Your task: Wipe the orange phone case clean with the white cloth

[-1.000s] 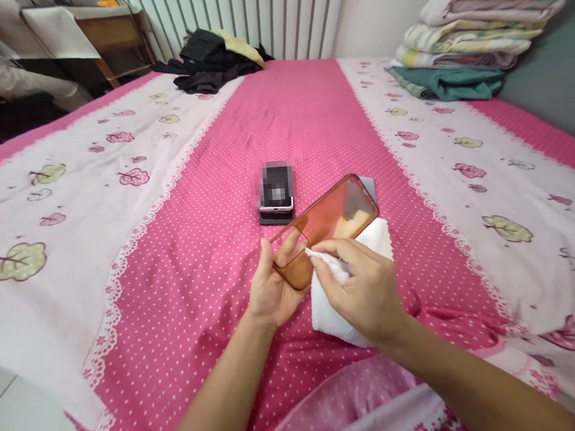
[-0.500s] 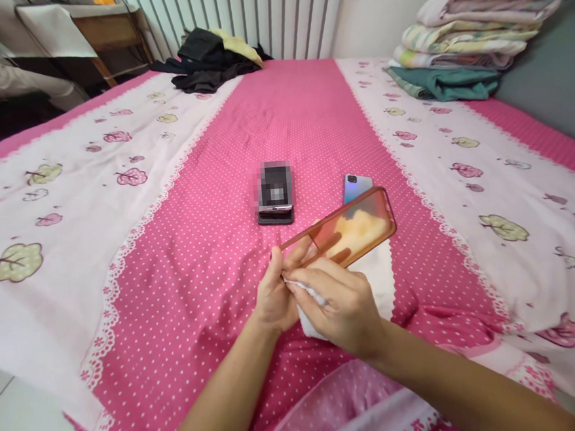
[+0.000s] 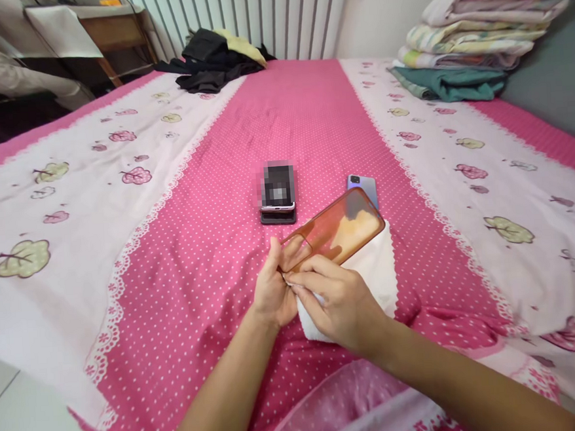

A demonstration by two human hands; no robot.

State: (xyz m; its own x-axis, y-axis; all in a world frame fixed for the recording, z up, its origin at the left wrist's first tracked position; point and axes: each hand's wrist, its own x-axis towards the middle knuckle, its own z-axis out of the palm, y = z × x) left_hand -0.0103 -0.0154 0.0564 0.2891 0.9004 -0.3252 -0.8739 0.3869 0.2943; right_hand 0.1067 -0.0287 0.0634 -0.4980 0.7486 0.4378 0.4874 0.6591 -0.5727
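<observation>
My left hand (image 3: 271, 289) pinches the near end of a translucent orange phone case (image 3: 340, 233) and holds it above the bed. My right hand (image 3: 337, 300) is closed on a white cloth (image 3: 377, 271) and presses a fold of it against the case's near end. The rest of the cloth hangs under the case. Beyond the case, a blue phone (image 3: 363, 185) lies on the pink dotted bedspread (image 3: 291, 123). To its left a dark phone (image 3: 277, 193) rests on top of another device.
Folded blankets (image 3: 476, 31) are stacked at the far right against a grey headboard. Dark clothes (image 3: 212, 60) lie heaped at the far end near a radiator. A wooden table (image 3: 107, 28) stands at the far left beside a person's light sleeve (image 3: 6, 71).
The case dipped toward me and tilted flatter half a second ago, uncovering the blue phone. My right hand slid the cloth from the case's middle to its near end.
</observation>
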